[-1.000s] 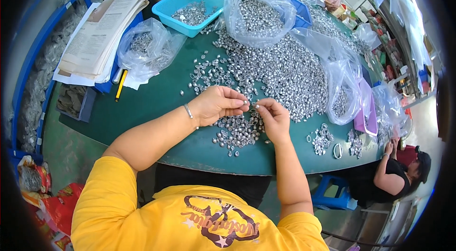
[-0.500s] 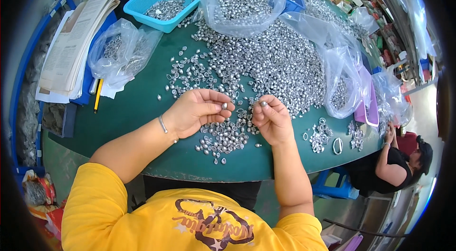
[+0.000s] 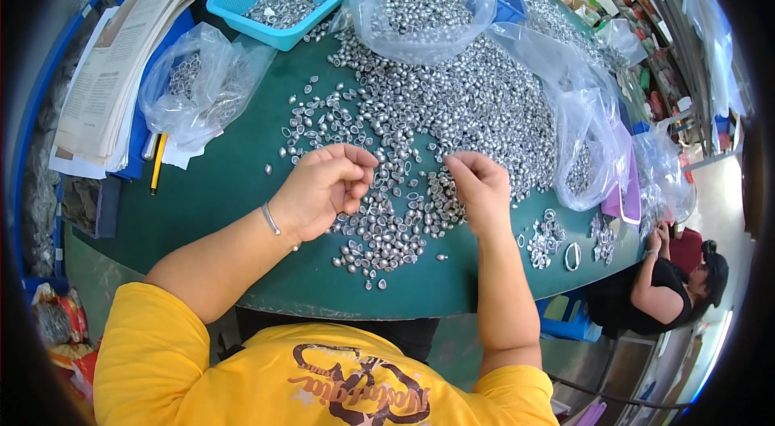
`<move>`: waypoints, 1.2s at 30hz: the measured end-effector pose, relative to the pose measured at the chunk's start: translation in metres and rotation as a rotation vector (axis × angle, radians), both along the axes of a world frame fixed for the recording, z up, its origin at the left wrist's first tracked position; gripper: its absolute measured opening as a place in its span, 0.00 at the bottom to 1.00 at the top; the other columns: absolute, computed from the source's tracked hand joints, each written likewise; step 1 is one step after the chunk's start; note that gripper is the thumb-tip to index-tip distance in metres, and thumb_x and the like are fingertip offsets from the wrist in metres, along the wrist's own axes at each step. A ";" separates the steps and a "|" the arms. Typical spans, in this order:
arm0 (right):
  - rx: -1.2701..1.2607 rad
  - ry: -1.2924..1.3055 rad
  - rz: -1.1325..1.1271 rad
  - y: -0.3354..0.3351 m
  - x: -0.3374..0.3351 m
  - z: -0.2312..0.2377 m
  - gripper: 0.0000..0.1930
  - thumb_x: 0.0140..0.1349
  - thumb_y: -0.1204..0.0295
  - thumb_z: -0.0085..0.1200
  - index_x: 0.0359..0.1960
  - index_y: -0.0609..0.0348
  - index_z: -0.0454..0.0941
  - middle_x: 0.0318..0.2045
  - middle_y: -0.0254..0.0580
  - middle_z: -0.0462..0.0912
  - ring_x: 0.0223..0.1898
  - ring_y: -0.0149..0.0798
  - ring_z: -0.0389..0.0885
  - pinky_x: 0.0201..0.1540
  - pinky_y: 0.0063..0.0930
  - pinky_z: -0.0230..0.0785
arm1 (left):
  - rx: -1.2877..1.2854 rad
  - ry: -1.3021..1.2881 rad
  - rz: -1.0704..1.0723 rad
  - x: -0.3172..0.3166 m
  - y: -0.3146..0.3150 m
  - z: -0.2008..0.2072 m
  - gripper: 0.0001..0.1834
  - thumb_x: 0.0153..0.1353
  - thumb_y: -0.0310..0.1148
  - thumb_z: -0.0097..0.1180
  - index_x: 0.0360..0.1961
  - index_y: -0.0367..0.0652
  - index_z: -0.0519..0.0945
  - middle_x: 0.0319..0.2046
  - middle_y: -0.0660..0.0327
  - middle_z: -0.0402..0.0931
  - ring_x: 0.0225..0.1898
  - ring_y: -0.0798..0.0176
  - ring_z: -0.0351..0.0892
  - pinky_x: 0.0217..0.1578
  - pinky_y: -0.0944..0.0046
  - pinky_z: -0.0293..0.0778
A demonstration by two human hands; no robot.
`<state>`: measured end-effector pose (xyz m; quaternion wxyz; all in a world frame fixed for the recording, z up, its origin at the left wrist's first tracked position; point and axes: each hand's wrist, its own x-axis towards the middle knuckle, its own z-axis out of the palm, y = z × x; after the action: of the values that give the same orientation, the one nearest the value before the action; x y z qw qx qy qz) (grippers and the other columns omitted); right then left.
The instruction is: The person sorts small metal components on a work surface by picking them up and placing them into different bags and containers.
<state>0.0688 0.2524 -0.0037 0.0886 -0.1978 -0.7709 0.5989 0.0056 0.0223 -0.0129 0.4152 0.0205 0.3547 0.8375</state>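
A large heap of small silver-grey metal pieces (image 3: 476, 95), some domed like beads and some open like oval rings, spreads over the green table (image 3: 234, 184). My left hand (image 3: 319, 194), with a bangle at its wrist, is closed with curled fingers over the heap's near left side; whatever it may hold is hidden. Across from it my right hand (image 3: 484, 196) is closed at the heap's near right edge, thumb and forefinger together, and I cannot make out a piece between them. A smaller cluster of domed pieces (image 3: 379, 248) lies between my forearms, towards the table's near edge.
A blue basket (image 3: 299, 32) and a clear bag (image 3: 420, 47), both with metal pieces, stand at the back. Papers (image 3: 113, 79), another bag (image 3: 194, 103) and a pencil (image 3: 158, 164) lie left. Small piles (image 3: 547, 239) and a purple basket (image 3: 626, 200) are right. Two other people sit beyond.
Both hands have moved apart, the left one leftwards and the right one slightly right. The domed pieces that showed at the fingertips of each hand no longer show there.
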 end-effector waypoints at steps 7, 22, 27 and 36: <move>0.811 0.199 0.158 0.008 -0.031 -0.012 0.04 0.54 0.74 0.54 0.30 0.60 0.80 0.20 0.36 0.71 0.24 0.32 0.72 0.27 0.25 0.66 | -0.117 0.051 0.058 0.004 0.005 0.006 0.04 0.58 0.24 0.49 0.33 0.38 0.75 0.24 0.63 0.71 0.23 0.73 0.68 0.22 0.72 0.66; 0.393 0.135 0.147 -0.014 -0.030 -0.009 0.05 0.54 0.75 0.49 0.30 0.62 0.76 0.18 0.39 0.76 0.17 0.33 0.72 0.20 0.26 0.64 | -0.766 1.045 0.320 -0.013 0.014 0.007 0.03 0.53 0.22 0.56 0.31 0.37 0.78 0.26 0.67 0.71 0.24 0.77 0.69 0.26 0.75 0.66; -0.620 0.099 0.124 -0.004 -0.027 0.018 0.04 0.52 0.78 0.47 0.28 0.62 0.74 0.17 0.34 0.73 0.15 0.22 0.63 0.15 0.14 0.50 | -0.945 1.647 0.320 -0.060 0.038 -0.008 0.04 0.48 0.24 0.59 0.27 0.38 0.79 0.26 0.56 0.72 0.28 0.54 0.73 0.31 0.61 0.70; 0.891 0.248 0.262 -0.032 -0.040 -0.018 0.08 0.55 0.67 0.53 0.35 0.52 0.80 0.25 0.43 0.79 0.28 0.47 0.79 0.31 0.39 0.71 | -1.046 1.731 0.125 -0.061 0.043 -0.012 0.05 0.46 0.22 0.58 0.28 0.38 0.76 0.27 0.53 0.73 0.33 0.48 0.74 0.34 0.55 0.71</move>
<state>0.0292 0.2201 -0.0216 0.1799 0.0311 -0.9546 0.2354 -0.0553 0.0648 -0.0247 -0.0721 0.4177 0.8564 0.2948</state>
